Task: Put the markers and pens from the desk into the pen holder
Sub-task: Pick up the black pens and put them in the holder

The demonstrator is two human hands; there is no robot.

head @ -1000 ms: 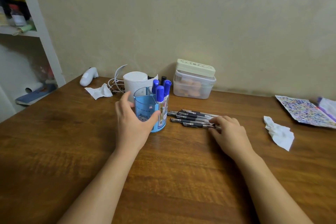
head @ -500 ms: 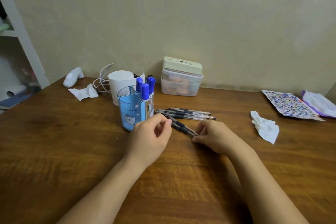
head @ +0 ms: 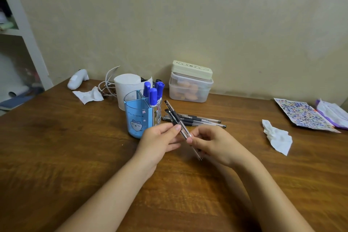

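Holding a small bundle of black-capped pens (head: 176,119) above a wooden desk (head: 56,147), a person works with both hands just in front of a blue pen holder (head: 138,118). The left hand (head: 160,142) pinches the bundle at mid-barrel between thumb and fingers; the right hand (head: 212,143) is closed on the lower, clear part of the barrels. At least two pens are in the bundle; whether there is a third cannot be told. Their long axis runs diagonally, caps up and toward the far left, tips down and toward the near right. The caps already point at the holder, which stands just to the far left of the fingers, so the left hand is the nearer of the two to its open top. The coming move would seem to turn on tipping the bundle upright and carrying it that short way over the rim.

The holder is divided into compartments. Three blue markers (head: 153,96) stand in the right-hand one; the near-left compartment looks empty.

On the desk, just right of the holder and beyond the hands, a loose row of about four more pens (head: 199,119) lies left to right, not yet collected.

Elsewhere: one lidded plastic container (head: 190,88) against the wall, one white paper roll (head: 128,88) behind the holder, and two crumpled tissues, one far left (head: 88,95) and one right (head: 277,135).
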